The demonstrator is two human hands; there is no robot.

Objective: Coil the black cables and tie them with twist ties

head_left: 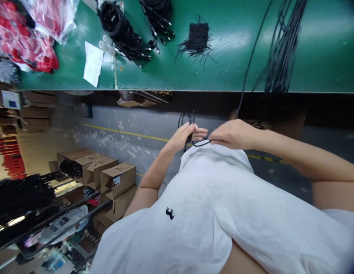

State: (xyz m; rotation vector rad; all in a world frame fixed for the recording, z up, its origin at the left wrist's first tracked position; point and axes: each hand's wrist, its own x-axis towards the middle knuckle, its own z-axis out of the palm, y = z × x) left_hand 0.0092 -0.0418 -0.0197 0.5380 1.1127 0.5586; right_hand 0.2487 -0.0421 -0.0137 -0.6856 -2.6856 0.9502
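While the left hand (183,134) grips black cable (188,139), the right hand (232,134), palm-down, pinches it.

Over at the left end of the green table (222,72) there's a heap of red bundles (45,57) in clear plastic, with a bigger clear bag (58,19) beside it. A white sheet of paper (93,64) lies near the edge, a little askew, close to some small white rolls (107,47) and a tiny tan ring (121,69). Down on the worn grey floor (108,114) runs a yellow line (131,133). Past it I see open cardboard boxes (120,179), one with something black (70,168) inside. Farther off stand red slatted pieces (13,156), and dark strands (23,194) fill a spot near metal rails (77,228).
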